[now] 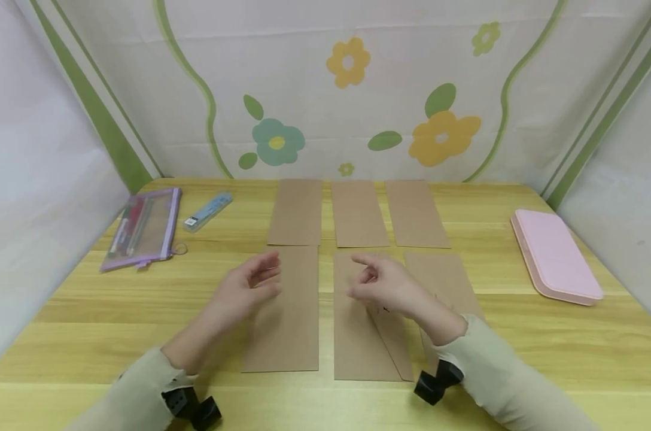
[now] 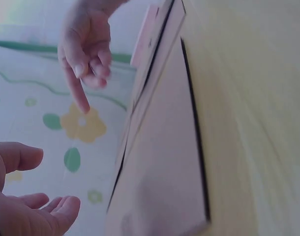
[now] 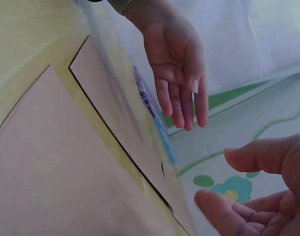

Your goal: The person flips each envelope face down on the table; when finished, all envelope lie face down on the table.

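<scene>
Brown kraft paper pieces, envelope-like, lie in two rows on the table. My left hand (image 1: 242, 290) hovers at the left edge of the front left piece (image 1: 295, 335), its thumb and fingers apart. Above the front middle piece (image 1: 353, 347) is my right hand (image 1: 395, 286), index finger pointing left and the other fingers loosely bent. That piece shows a slanting edge and small dark marks, partly covered by the hand. Behind the right wrist lies the front right piece (image 1: 449, 272). Both wrist views show the hands raised over the paper, with nothing in the left hand (image 2: 22, 211) or right hand (image 3: 283, 191).
Three more brown pieces form the back row: left (image 1: 295, 212), middle (image 1: 359, 215) and right (image 1: 417, 215). A purple-edged zip pouch (image 1: 153, 221) with pens and a slim blue clear case (image 1: 209, 211) lie at the left. A pink case (image 1: 557, 251) sits at the right. Flowered cloth (image 1: 315, 72) closes off the back.
</scene>
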Demonstrator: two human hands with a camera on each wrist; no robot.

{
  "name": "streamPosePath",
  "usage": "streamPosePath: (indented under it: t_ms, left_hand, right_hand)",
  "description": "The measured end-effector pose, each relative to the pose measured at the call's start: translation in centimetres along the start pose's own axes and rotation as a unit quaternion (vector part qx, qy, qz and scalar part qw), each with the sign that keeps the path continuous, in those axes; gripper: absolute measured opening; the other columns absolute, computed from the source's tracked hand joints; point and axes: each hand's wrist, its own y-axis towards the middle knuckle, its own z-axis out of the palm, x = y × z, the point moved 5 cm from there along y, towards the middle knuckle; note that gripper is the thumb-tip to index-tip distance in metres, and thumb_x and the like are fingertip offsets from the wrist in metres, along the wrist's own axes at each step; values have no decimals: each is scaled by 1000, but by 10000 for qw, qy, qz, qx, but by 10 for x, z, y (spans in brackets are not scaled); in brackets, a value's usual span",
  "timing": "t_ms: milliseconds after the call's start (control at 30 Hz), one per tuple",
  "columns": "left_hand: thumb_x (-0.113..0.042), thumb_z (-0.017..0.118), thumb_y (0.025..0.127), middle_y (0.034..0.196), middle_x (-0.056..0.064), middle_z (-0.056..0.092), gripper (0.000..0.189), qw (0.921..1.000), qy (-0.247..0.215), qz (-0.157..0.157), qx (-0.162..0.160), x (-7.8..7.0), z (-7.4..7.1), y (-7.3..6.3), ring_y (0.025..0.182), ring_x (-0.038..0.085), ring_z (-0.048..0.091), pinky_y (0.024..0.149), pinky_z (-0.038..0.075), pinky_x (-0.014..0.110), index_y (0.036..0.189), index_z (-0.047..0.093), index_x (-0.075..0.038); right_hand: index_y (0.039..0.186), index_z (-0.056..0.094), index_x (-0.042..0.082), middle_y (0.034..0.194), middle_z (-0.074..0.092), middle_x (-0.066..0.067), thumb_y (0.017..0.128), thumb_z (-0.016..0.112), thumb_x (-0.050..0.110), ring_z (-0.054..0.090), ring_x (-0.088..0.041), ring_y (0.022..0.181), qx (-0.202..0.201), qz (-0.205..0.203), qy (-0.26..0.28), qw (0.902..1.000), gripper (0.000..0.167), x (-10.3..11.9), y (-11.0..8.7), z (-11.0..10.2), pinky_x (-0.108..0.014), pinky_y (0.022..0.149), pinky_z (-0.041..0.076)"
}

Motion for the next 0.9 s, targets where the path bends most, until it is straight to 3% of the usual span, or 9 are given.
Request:
streamPosePath:
  t_ms: [167,267,600,900]
  left_hand:
    - [2,57,87,140,25,38,59,9973,-613,-81,389,-7,27,6,128,36,40,100,41,35,140,31,5]
    - [3,56,86,141,25,36,60,9936,-943,-117,609,-7,43,10,130,37,36,101,39,38,141,29,5]
    - [2,58,83,143,23,35,63,9881,-1190,-513,829,6,80,16,130,37,37,103,37,44,140,32,3]
    - [6,57,81,144,26,31,66,9842,-1376,-622,926,14,94,22,132,38,32,106,32,47,141,29,5]
  right_hand:
    - [141,35,3,112,56,-17,82,68,17,56,-26,101,-102,62,44,9999,68,-13,-14,-14,-31,74,50]
    - [143,33,4,123,51,-21,83,67,18,52,-33,112,-106,185,155,9997,70,-19,-22,-20,-36,82,50]
    - [142,30,1,135,43,-25,83,69,22,42,-40,123,-223,298,287,9989,74,-38,-43,-29,-49,98,41]
    - [141,29,-2,135,40,-28,83,68,15,41,-41,124,-353,383,1025,9934,72,-56,-51,-28,-46,98,41]
